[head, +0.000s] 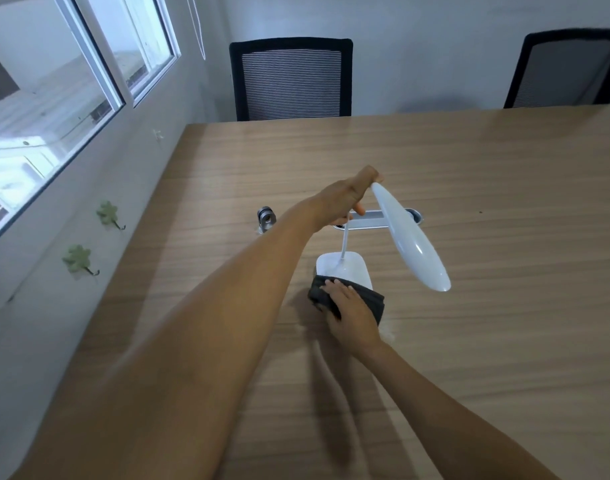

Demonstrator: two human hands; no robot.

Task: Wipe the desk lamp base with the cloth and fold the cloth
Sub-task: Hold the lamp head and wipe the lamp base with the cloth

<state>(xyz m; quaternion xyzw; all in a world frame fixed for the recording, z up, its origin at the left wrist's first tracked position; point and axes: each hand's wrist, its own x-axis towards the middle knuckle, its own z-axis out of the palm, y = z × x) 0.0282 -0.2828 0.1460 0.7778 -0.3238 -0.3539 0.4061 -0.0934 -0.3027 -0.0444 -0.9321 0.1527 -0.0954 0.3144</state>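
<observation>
- Clearly, your biggest risk is the lamp tipping: your left hand (348,199) grips the top of the thin neck (343,242), just by the long white lamp head (409,237), so a hard push from the cloth could lever the light base over.
- Your right hand (352,306) lies flat, fingers spread, pressing the dark cloth (374,299) against the near edge of the white lamp base (352,268); the bunched cloth could slide off onto the desk (487,341).
- Your left arm reaches far forward, hand curled closed round the neck.
- Your right forearm comes in low from the right, wrist bent down.
- Wiping is under way, I judge; folding is not yet done.
</observation>
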